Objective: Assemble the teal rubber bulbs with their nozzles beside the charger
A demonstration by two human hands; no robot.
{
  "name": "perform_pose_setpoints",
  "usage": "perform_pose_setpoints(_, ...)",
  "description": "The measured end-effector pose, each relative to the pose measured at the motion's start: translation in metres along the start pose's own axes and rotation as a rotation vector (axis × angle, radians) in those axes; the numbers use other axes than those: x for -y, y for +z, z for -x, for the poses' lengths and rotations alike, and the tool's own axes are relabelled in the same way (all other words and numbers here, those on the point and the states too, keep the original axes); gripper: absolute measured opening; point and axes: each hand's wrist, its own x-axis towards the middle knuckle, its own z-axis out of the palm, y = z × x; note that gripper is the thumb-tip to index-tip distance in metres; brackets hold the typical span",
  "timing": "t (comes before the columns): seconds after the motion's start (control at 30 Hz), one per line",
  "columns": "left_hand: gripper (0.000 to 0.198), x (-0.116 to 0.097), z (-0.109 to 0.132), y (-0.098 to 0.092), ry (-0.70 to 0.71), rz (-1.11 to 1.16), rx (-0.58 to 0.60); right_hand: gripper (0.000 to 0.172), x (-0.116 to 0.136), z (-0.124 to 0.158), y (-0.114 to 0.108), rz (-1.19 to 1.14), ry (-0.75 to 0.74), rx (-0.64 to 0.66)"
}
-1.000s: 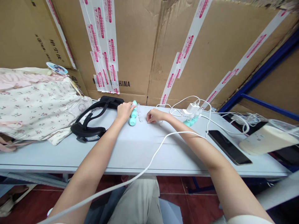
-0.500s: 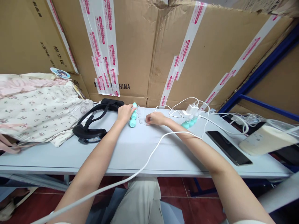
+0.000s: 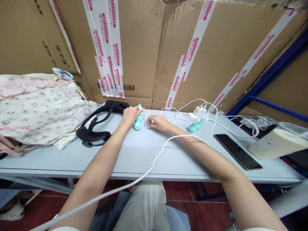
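A row of small, rounded mint-green bottles (image 3: 138, 125) stands on the table, running away from me. My left hand (image 3: 131, 115) lies over the far part of the row from the left, thumb and fingers closed around a bottle there; a bit of clear plastic shows by its fingertips. Just right of the row, my right hand (image 3: 158, 122) has its fingers curled together on a small clear plastic piece (image 3: 145, 123), which looks like a cap. More clear pieces lie between the hands, too faint to tell apart. Another mint-green bottle group (image 3: 192, 128) with clear tops stands right of my right hand.
Left of the hands lies a black head strap (image 3: 93, 136), beside a floral cloth (image 3: 40, 110). A white cable (image 3: 156, 159) crosses over my forearms. To the right are a white charger (image 3: 199, 111), a phone (image 3: 237, 150) and a paper roll (image 3: 271, 145). Cardboard (image 3: 141, 48) walls the back.
My right hand has moved slightly left, closer to the mint-green row, with the clear piece at its fingertips. The left hand stays on the row. The whole view has shifted a little.
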Motion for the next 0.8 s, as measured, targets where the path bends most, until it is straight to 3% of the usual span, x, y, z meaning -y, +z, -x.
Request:
perform_pose_setpoints(0.13,0.057,0.001,0.0,0.0,0.006,-0.013,0.013,0.022,0.008,0.0,0.003,0.082,-0.112,-0.006)
perform_pose_setpoints(0.43,0.054,0.002,0.001,0.001,0.025,-0.023,0.022,0.011,0.014,0.001,0.007,0.044,-0.135,-0.014)
perform_pose_setpoints(0.8,0.054,0.002,0.001,0.0,0.017,-0.021,0.027,0.021,-0.003,0.012,0.001,0.054,-0.09,-0.068)
